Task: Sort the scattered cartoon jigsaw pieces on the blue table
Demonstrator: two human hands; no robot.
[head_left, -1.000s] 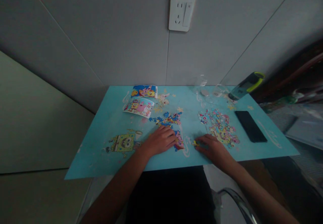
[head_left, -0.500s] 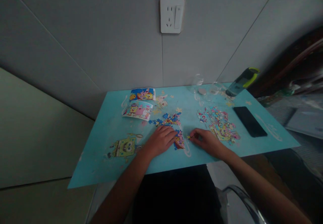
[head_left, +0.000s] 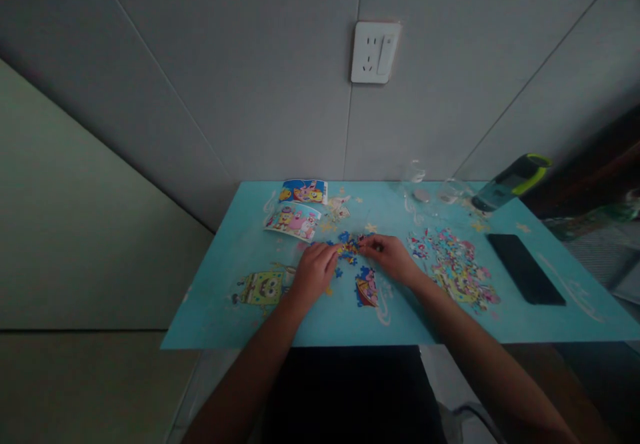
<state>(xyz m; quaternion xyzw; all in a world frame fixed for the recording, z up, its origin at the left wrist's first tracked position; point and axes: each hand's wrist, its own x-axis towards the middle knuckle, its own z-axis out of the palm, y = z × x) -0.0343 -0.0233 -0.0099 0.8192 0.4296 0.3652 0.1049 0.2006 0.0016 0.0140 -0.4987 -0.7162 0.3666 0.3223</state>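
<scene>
A small cluster of blue and yellow jigsaw puzzle pieces [head_left: 349,249] lies on the table between my hands. My left hand [head_left: 316,269] rests at its left side, fingers closed together and thumb by the pieces; whatever they hold is hidden. From the right, my right hand [head_left: 391,257] reaches in with thumb and forefinger pinched on a puzzle piece at the cluster's edge. Just nearer to me is a joined puzzle section [head_left: 367,288] in blue, pink and dark red, which neither hand touches. Two printed picture cards [head_left: 294,220] lie behind my left hand.
A large heap of loose puzzle pieces [head_left: 463,267] spreads to the right, beside a black phone [head_left: 525,269]. Clear plastic containers [head_left: 415,181] and a dark bottle with a green loop [head_left: 510,183] stand at the back. The blue table [head_left: 215,311] meets a grey wall.
Both hands have moved away from me to the loose cluster, off the joined section, which now shows fully. My right hand brought a small yellowish piece along. The view has shifted too.
</scene>
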